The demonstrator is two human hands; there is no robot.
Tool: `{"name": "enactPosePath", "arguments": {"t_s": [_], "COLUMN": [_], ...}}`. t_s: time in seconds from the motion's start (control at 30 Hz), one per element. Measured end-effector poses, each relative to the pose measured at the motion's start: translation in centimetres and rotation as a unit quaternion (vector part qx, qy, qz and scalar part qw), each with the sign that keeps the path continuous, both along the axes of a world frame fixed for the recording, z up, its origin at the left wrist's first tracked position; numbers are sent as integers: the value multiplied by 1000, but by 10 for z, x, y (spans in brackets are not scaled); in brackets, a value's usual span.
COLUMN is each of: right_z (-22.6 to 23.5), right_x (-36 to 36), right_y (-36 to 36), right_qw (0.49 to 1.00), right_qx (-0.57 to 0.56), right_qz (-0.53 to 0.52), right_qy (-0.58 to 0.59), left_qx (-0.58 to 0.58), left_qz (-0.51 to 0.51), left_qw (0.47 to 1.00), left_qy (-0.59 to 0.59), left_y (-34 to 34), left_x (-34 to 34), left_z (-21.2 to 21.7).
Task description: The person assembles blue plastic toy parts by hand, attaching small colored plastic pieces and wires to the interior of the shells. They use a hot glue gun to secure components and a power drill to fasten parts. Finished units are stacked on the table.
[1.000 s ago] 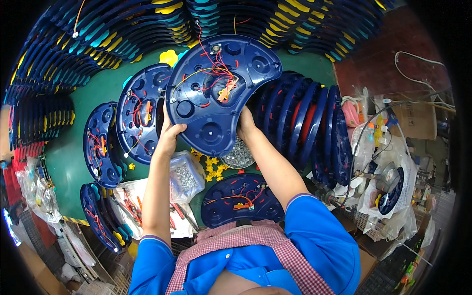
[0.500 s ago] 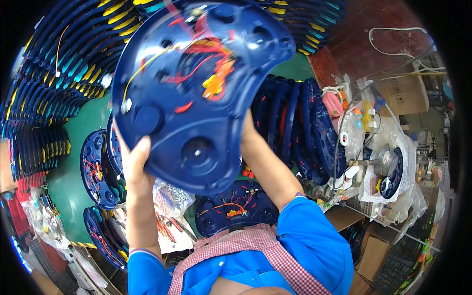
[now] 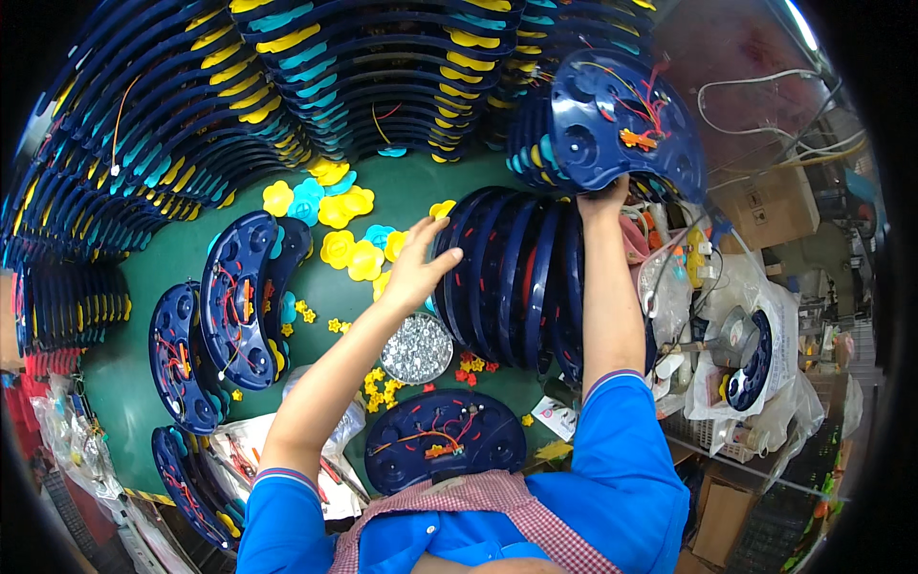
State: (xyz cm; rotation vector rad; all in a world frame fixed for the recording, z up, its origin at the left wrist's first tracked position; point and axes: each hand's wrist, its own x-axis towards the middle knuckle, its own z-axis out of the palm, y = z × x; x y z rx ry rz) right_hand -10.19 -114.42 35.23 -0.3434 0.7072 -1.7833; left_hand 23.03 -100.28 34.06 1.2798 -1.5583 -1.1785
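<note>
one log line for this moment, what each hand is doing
right hand: holds blue shell raised at far right | left hand: open, empty, above green table | near left: upright shell row, screw dish

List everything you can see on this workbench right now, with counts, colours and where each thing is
Wired half-round shell: one, dark blue, red and yellow wires, raised at upper right in the right hand.
Upright shell row: count unclear, dark blue, centre, by the left hand.
Shell with wiring: one, dark blue, flat at the near edge.
Leaning shells: several, dark blue, left side.
Stacked shells: many, blue with yellow and teal, along the far side.
Flower pieces: several, yellow and teal, mid-bench.
Dish of screws: one, silver, centre.
Table: green.
Left hand: open, at the upright row.
Right hand: gripping the raised shell.
</note>
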Motion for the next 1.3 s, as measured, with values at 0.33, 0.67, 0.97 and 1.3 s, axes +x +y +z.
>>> {"name": "enactPosePath", "arguments": {"t_s": [0.33,0.67,0.97,1.3], "right_z": [-11,-3,-32,-9], "right_x": [-37,26,-26,-5], "right_y": [-5,-18,-24,-31], "right_qw": [999,957,976,962], "right_qx": [-4,281,196,269], "right_qz": [34,57,78,43], "right_qy": [33,45,56,39], "left_qx": [108,136,-156,-61], "left_qz": [-59,-114,-15,-431], "left_qw": [977,968,980,890], "left_qy": [-172,-178,-123,-135], "left_y": [-34,45,-12,-180], "left_x": [-40,-38,-37,-240], "left_z": [-41,-26,-18,-127]}}
